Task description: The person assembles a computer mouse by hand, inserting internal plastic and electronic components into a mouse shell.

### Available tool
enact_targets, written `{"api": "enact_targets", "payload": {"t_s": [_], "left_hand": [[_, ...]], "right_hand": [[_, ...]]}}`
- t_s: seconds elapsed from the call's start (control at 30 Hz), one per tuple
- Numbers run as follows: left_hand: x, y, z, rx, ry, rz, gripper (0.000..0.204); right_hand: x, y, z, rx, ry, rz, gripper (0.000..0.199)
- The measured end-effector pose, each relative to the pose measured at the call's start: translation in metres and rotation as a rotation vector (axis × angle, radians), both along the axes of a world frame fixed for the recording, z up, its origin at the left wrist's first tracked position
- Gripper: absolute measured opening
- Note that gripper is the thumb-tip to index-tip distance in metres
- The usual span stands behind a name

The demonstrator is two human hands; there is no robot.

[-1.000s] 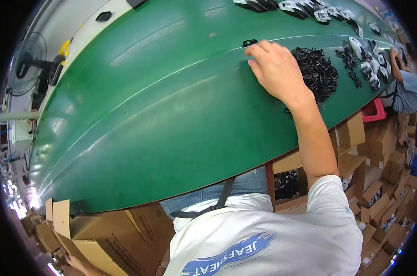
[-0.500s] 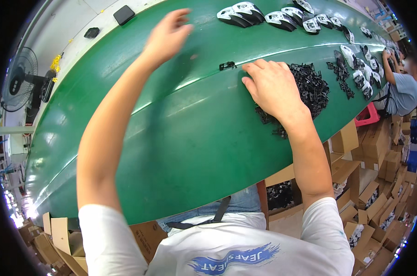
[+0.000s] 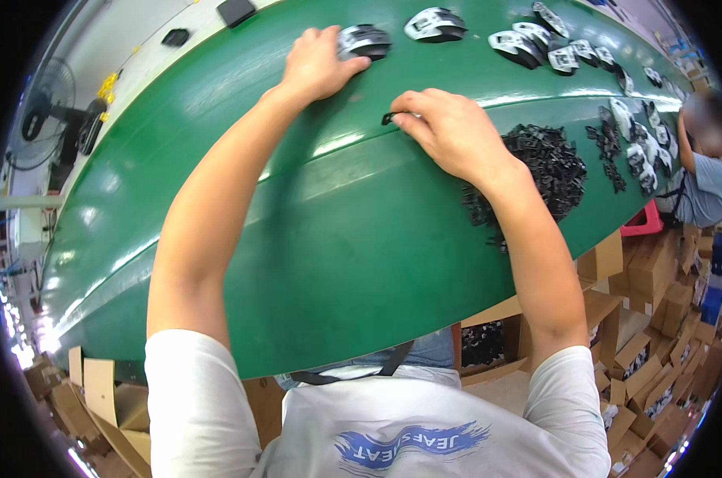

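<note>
At the far middle of the green table, my left hand (image 3: pixel 319 65) grips the side of a white-and-black curved shell (image 3: pixel 369 41), which looks like a computer mouse cover. Its thumb lies along the near edge, fingers behind. To the right of it and nearer, my right hand (image 3: pixel 449 131) pinches a small black plastic part (image 3: pixel 388 119) between thumb and fingertips; most of the part is hidden. A second mouse shell (image 3: pixel 435 26) lies apart, just right of the held one. A heap of similar small black parts (image 3: pixel 548 171) lies beside my right wrist.
More white-and-black shells (image 3: pixel 520 46) lie along the table's far right, with smaller black piles (image 3: pixel 608 147) nearby. Another person (image 3: pixel 704 179) sits at the right end, by a pink stool (image 3: pixel 645 221). Cardboard boxes (image 3: pixel 648 267) crowd the floor. A fan (image 3: pixel 46 119) stands at left.
My left hand has come down to the right and taken hold of a shell, which now sits apart from its neighbour. My right hand has picked up the small black part.
</note>
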State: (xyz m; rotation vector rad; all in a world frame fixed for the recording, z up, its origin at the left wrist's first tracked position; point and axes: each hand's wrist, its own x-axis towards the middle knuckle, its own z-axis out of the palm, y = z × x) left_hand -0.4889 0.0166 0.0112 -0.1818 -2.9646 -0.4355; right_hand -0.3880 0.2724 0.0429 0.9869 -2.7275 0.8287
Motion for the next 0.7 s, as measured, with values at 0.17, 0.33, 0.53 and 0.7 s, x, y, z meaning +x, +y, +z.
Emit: {"api": "enact_targets", "payload": {"t_s": [0.17, 0.33, 0.53, 0.7], "left_hand": [[0.131, -0.1, 0.035, 0.258, -0.142, 0.238, 0.093], [0.277, -0.089, 0.057, 1.122, -0.309, 0.264, 0.067], [0.382, -0.037, 0.056, 2.258, -0.425, -0.008, 0.056], [0.414, -0.012, 0.06, 2.098, -0.351, 0.031, 0.057]], "right_hand": [[0.053, -0.012, 0.038, -0.088, 0.025, 0.093, 0.016], [0.123, -0.037, 0.045, -0.428, -0.221, 0.186, 0.027], [0.19, -0.08, 0.052, -0.692, -0.317, 0.265, 0.027], [0.212, -0.104, 0.049, -0.777, -0.277, 0.134, 0.024]]}}
